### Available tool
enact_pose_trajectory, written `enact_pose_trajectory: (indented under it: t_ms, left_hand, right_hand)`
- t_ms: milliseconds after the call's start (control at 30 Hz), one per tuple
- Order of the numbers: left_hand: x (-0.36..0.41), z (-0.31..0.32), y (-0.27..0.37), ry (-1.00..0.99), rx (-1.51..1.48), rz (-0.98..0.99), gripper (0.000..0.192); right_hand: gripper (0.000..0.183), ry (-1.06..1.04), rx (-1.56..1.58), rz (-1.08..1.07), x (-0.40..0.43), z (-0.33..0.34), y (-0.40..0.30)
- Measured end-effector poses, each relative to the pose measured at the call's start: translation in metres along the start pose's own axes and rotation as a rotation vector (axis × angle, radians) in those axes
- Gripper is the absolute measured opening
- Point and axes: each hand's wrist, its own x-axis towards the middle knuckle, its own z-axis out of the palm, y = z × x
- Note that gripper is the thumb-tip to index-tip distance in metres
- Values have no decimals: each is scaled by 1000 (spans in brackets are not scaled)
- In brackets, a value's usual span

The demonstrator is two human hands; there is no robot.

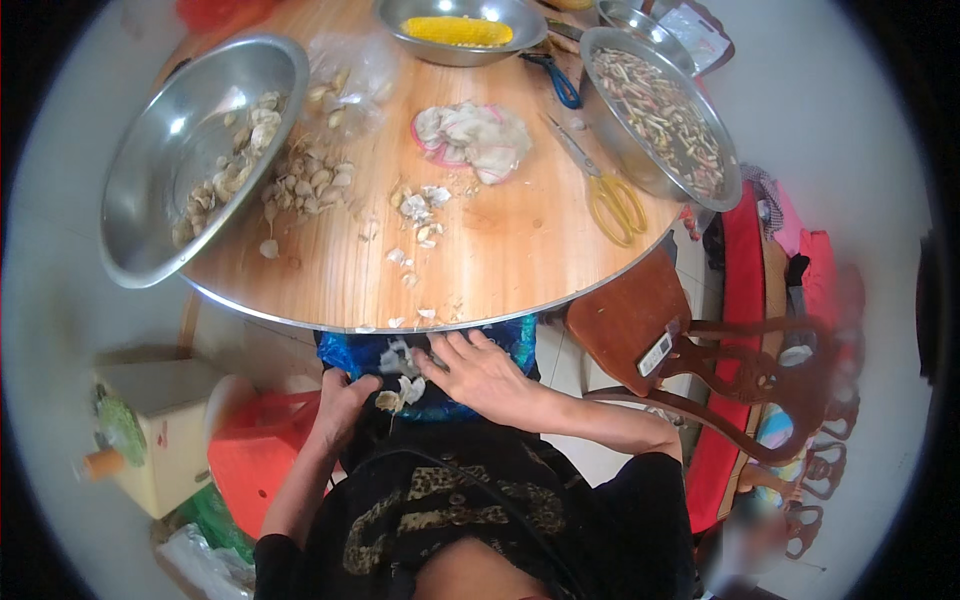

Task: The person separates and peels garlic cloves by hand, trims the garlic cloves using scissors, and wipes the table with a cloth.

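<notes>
A shiny blue plastic bag (517,337) spreads over my lap below the table's front edge. My left hand (341,397) is closed on the bag's left edge, its fingers partly hidden. Palm down, with fingers apart, my right hand (484,379) hovers over the bag beside the table rim and holds nothing. Between the hands are pale garlic skins (405,394), some blurred. More skins and a few cloves (420,214) lie on the round wooden table (495,259). A pile of garlic cloves (311,184) sits farther left.
A steel basin with garlic bulbs (255,142) leans at left. Yellow-handled scissors (611,202), a crumpled cloth (476,139) and a basin of soaking pieces (660,120) are at right. A corn cob (457,31) lies in a bowl. A wooden chair (626,322) and red stool (255,450) flank me.
</notes>
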Motion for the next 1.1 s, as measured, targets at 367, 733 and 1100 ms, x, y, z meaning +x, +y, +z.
enact_pose_trajectory:
  t_ms: [367,733,1100]
  left_hand:
    - [1,-7,-3,-5,43,-39,22]
    - [1,-6,-1,29,77,-74,16]
    - [8,-9,-11,9,11,-58,19]
  right_hand:
    - [33,233,755,85,21,-46,4]
    - [23,486,330,184,83,-44,87]
    - [11,408,1688,494,51,-44,117]
